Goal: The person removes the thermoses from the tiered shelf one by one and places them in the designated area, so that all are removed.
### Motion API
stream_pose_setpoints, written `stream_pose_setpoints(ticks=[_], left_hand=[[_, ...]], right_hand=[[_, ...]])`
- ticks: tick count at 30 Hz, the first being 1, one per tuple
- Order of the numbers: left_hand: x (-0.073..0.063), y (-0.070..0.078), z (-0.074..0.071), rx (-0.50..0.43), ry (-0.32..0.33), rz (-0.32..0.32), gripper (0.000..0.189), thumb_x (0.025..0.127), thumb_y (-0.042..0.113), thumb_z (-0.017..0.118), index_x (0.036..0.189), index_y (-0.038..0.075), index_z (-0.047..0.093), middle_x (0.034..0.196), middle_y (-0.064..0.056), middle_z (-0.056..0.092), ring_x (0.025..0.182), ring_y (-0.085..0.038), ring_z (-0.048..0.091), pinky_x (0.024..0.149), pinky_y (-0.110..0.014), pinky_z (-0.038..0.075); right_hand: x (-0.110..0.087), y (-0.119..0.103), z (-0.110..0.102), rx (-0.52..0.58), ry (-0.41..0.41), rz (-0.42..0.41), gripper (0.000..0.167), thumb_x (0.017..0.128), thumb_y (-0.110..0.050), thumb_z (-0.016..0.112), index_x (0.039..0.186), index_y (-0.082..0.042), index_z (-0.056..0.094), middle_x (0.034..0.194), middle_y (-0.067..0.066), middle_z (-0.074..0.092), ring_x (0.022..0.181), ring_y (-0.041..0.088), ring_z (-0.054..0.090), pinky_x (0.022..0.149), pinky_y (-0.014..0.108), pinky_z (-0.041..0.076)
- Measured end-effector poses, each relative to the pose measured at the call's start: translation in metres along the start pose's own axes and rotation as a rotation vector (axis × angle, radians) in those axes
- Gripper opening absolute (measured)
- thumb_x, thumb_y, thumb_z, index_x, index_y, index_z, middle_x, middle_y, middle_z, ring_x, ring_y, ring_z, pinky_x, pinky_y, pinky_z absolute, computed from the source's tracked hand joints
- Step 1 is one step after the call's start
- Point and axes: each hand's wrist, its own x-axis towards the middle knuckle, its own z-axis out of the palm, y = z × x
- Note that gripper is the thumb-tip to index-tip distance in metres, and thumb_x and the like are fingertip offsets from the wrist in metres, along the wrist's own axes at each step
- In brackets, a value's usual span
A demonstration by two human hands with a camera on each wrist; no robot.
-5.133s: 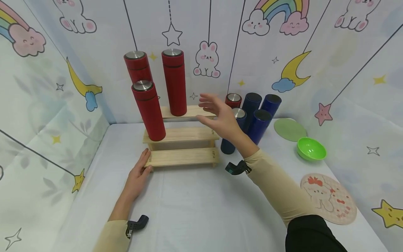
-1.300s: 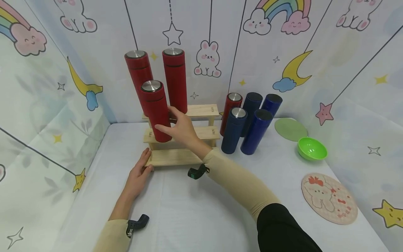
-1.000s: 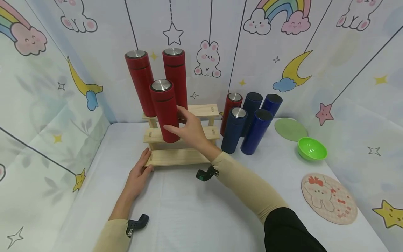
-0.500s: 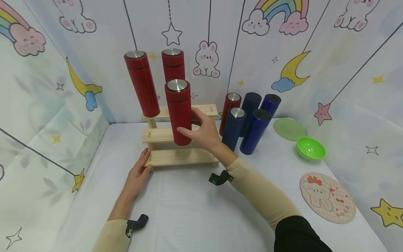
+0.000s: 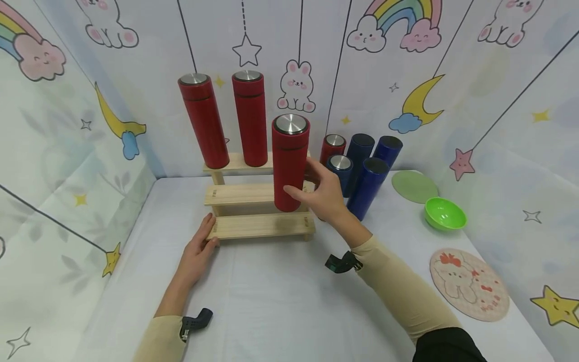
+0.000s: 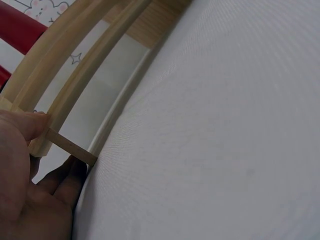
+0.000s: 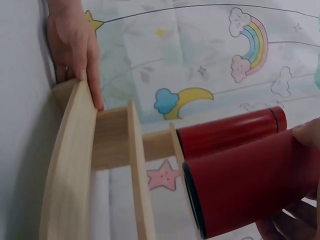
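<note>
My right hand (image 5: 323, 193) grips a red vacuum flask (image 5: 290, 161) with a steel lid, thumb in front and fingers behind. The flask is upright at the right end of the middle step of a three-step wooden display rack (image 5: 260, 225). In the right wrist view, a gap shows between the flask's dark base (image 7: 194, 200) and the middle step (image 7: 139, 175). My left hand (image 5: 197, 254) holds the left end of the bottom step, with the thumb (image 6: 30, 122) on the board. Two more red flasks (image 5: 204, 120) stand on the top step.
Right of the rack stand a red flask (image 5: 333, 146), a steel-lidded blue flask (image 5: 340, 168) and several dark blue ones (image 5: 371, 183). Further right are a green disc (image 5: 414, 184), a green bowl (image 5: 445, 215) and a round bunny mat (image 5: 469, 284). A printed cloth (image 5: 289, 30) hangs behind.
My right hand, earlier empty, has taken hold of the front red flask and moved it from the middle step's left end to its right end. The left hand stays at the rack.
</note>
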Motion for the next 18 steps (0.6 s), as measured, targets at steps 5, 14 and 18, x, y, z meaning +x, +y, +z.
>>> stream_pose_setpoints(ticks=[5,14,18], left_hand=[[-0.001,0.000,0.000,-0.017,-0.006,0.006,0.060,0.114,0.010,0.057,0.170,0.008,0.036,0.179,-0.015,0.020,0.164,-0.035,0.018,0.116,-0.005,0.022],[0.000,0.003,-0.001,-0.031,-0.010,-0.003,0.060,0.114,0.010,0.057,0.170,0.007,0.036,0.179,-0.015,0.020,0.164,-0.033,0.017,0.115,-0.005,0.023],[0.000,0.001,-0.001,-0.037,-0.012,-0.008,0.060,0.114,0.011,0.057,0.170,0.008,0.036,0.179,-0.016,0.020,0.164,-0.033,0.016,0.115,-0.005,0.022]], right_hand=[[-0.007,-0.002,-0.019,-0.049,0.036,0.006,0.061,0.091,-0.021,0.088,0.146,-0.012,0.064,0.126,0.002,0.076,0.110,0.019,0.072,0.085,0.034,0.061],[-0.014,-0.003,-0.047,-0.068,0.088,-0.007,0.063,0.090,-0.012,0.088,0.148,-0.007,0.063,0.133,0.004,0.073,0.117,0.021,0.071,0.102,0.043,0.059],[-0.017,-0.002,-0.060,-0.074,0.112,-0.010,0.061,0.090,-0.010,0.087,0.147,-0.006,0.063,0.134,0.004,0.073,0.116,0.019,0.071,0.102,0.042,0.059]])
